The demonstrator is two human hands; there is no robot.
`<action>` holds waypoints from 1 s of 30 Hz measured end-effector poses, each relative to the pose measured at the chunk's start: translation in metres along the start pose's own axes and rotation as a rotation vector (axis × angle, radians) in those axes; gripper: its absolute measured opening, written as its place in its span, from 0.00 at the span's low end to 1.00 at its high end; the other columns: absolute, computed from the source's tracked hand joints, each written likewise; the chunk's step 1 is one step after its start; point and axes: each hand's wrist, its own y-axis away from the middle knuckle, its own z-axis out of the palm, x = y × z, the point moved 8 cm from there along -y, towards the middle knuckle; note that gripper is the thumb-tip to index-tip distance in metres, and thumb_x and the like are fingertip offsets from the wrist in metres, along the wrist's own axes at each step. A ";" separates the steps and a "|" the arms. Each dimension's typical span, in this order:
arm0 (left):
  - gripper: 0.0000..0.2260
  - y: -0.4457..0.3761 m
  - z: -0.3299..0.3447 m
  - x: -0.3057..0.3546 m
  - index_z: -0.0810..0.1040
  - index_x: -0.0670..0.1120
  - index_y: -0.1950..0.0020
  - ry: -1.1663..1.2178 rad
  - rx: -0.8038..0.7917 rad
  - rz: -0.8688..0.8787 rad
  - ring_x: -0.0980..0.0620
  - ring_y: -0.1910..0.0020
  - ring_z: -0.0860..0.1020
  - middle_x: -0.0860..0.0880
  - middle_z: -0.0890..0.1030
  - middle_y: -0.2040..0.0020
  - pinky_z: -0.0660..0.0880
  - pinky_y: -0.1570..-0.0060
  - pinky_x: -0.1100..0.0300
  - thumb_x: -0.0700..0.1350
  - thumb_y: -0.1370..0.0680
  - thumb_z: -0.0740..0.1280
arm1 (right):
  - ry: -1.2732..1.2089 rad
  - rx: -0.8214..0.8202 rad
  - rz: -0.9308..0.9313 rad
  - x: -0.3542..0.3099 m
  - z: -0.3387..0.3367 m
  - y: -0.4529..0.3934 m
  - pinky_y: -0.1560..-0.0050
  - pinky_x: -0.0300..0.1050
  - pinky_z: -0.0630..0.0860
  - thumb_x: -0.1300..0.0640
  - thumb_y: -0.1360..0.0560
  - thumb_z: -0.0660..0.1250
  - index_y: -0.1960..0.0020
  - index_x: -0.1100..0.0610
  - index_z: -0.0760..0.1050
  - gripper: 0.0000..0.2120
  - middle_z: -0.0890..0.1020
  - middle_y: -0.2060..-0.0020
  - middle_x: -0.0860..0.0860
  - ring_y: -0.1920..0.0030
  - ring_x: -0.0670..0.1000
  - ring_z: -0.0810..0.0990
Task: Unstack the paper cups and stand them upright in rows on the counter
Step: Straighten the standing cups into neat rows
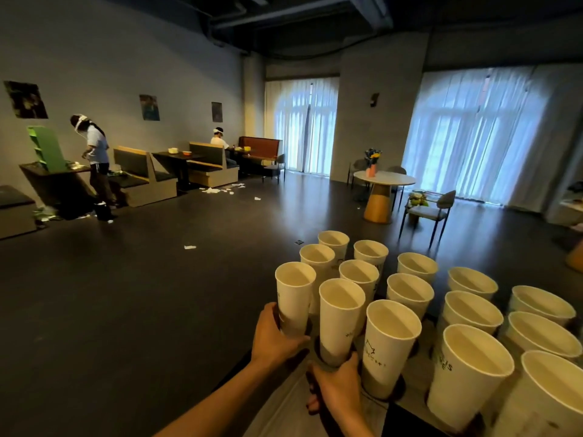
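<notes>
Left hand (276,337) grips the corner cup (294,298); right hand (336,387) holds the next cup (339,320) low, among upright cups in rows on the tabletop (413,373).

We see through a single head-worn wide-angle camera, looking forward and slightly down from close above the counter's (407,414) near edge. It faces across the counter toward the room's curtained windows (473,134).
</notes>
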 end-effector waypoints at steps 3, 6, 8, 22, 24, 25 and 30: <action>0.37 -0.006 0.003 -0.001 0.68 0.58 0.39 0.003 -0.009 0.004 0.58 0.42 0.74 0.60 0.74 0.44 0.73 0.48 0.64 0.43 0.41 0.83 | 0.000 0.010 0.025 -0.025 -0.004 0.024 0.70 0.59 0.82 0.40 0.44 0.83 0.28 0.41 0.53 0.54 0.84 0.61 0.58 0.70 0.59 0.85; 0.37 -0.010 0.007 -0.008 0.67 0.62 0.40 -0.007 -0.020 0.003 0.58 0.42 0.75 0.61 0.75 0.44 0.77 0.46 0.61 0.44 0.41 0.82 | 0.007 0.002 0.021 -0.041 -0.003 0.036 0.76 0.56 0.80 0.56 0.31 0.77 0.31 0.45 0.58 0.37 0.82 0.68 0.61 0.76 0.61 0.81; 0.36 -0.014 0.006 -0.013 0.68 0.62 0.40 -0.025 -0.005 0.005 0.56 0.41 0.77 0.60 0.77 0.43 0.79 0.44 0.55 0.48 0.42 0.82 | 0.029 -0.006 0.013 -0.041 0.000 0.033 0.77 0.57 0.79 0.58 0.29 0.75 0.34 0.48 0.60 0.32 0.82 0.69 0.62 0.77 0.62 0.81; 0.31 -0.030 0.000 -0.023 0.72 0.56 0.42 -0.119 -0.030 -0.003 0.56 0.45 0.77 0.57 0.78 0.45 0.80 0.48 0.55 0.51 0.40 0.82 | 0.181 0.028 -0.055 -0.045 0.002 0.021 0.78 0.49 0.79 0.57 0.24 0.70 0.38 0.58 0.64 0.20 0.82 0.68 0.60 0.78 0.56 0.81; 0.31 -0.032 0.001 -0.024 0.71 0.55 0.41 -0.155 -0.053 -0.007 0.55 0.44 0.76 0.56 0.77 0.44 0.80 0.43 0.52 0.47 0.38 0.82 | 0.176 0.020 -0.049 -0.045 0.003 0.020 0.78 0.52 0.80 0.59 0.24 0.70 0.37 0.58 0.65 0.20 0.82 0.66 0.60 0.78 0.57 0.81; 0.31 -0.032 0.000 -0.023 0.70 0.55 0.41 -0.175 -0.066 -0.006 0.55 0.43 0.75 0.56 0.76 0.44 0.79 0.42 0.51 0.45 0.38 0.82 | 0.163 0.017 -0.051 -0.045 0.003 0.022 0.77 0.53 0.80 0.59 0.25 0.70 0.37 0.59 0.65 0.20 0.82 0.66 0.61 0.78 0.57 0.81; 0.34 -0.031 -0.006 -0.023 0.68 0.51 0.40 -0.259 -0.106 -0.045 0.51 0.42 0.75 0.52 0.74 0.43 0.81 0.45 0.53 0.39 0.39 0.82 | 0.065 0.023 -0.025 -0.042 -0.002 0.034 0.75 0.53 0.81 0.62 0.26 0.71 0.30 0.55 0.60 0.29 0.82 0.65 0.62 0.76 0.59 0.82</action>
